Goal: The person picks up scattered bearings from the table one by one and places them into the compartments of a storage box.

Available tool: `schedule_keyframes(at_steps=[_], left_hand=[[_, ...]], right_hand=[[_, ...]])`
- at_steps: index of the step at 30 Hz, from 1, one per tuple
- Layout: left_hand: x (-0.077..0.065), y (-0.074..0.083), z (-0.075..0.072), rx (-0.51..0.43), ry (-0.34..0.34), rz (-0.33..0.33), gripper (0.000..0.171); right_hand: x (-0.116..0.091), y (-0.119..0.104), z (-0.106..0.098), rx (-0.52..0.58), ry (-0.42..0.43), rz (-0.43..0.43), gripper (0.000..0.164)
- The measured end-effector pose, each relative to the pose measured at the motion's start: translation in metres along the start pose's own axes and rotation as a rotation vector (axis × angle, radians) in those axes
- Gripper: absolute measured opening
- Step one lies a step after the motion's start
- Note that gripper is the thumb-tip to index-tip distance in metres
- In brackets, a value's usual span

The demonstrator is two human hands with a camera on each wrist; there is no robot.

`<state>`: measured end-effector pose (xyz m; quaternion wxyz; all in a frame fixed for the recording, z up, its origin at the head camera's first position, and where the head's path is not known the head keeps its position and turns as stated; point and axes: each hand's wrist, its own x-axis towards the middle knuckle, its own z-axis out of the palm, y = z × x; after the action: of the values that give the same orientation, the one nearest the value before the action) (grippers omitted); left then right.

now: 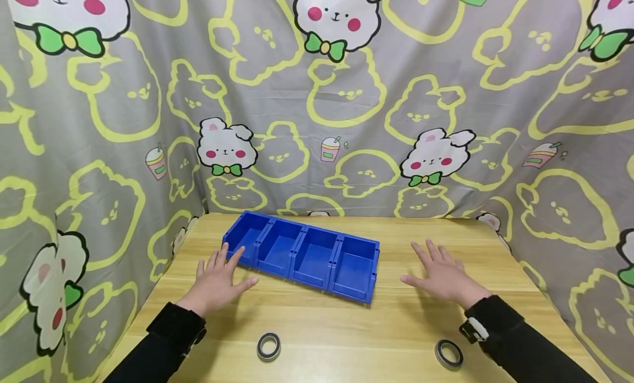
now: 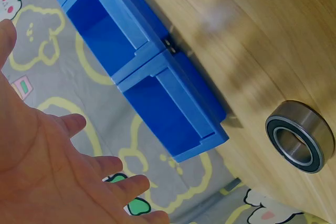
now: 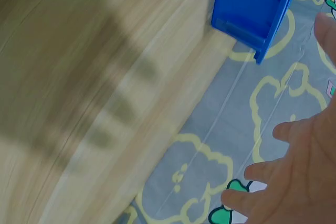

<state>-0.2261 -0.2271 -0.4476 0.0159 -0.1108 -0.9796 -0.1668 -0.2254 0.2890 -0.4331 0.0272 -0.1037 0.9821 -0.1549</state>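
Observation:
My left hand (image 1: 216, 281) hovers by the left end of a blue four-bin organizer (image 1: 324, 290), its fingers spread and holding nothing. My right hand (image 1: 442, 275) hangs over the table to the right of the organizer, fingers spread too, with nothing in it. The organizer stands slantwise, its left end farther back, and its compartments look bare inside. Below the left hand lies a ring-shaped ball bearing (image 1: 269, 346) with a dark seal and steel rim. Another such bearing (image 1: 449, 354) lies near the right wrist. In the left wrist view, a bearing (image 2: 300, 136) shows its thick steel side.
The light wood table (image 1: 317, 328) carries all these things. A grey curtain (image 1: 346, 108) printed with cartoon rabbits rises behind the table's back edge and along both sides. Dark sleeves with wrist straps (image 1: 474, 329) cover the forearms.

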Motion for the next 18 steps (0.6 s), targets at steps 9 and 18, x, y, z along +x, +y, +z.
schedule_keyframes(at_steps=[9, 18], left_hand=[[0.001, 0.003, -0.002, 0.012, -0.006, 0.010, 0.092], [0.004, -0.002, 0.002, 0.001, -0.004, 0.010, 0.094]], right_hand=[[0.013, -0.018, 0.012, -0.004, -0.019, 0.008, 0.103], [0.032, -0.042, 0.027, 0.050, -0.038, 0.026, 0.101]])
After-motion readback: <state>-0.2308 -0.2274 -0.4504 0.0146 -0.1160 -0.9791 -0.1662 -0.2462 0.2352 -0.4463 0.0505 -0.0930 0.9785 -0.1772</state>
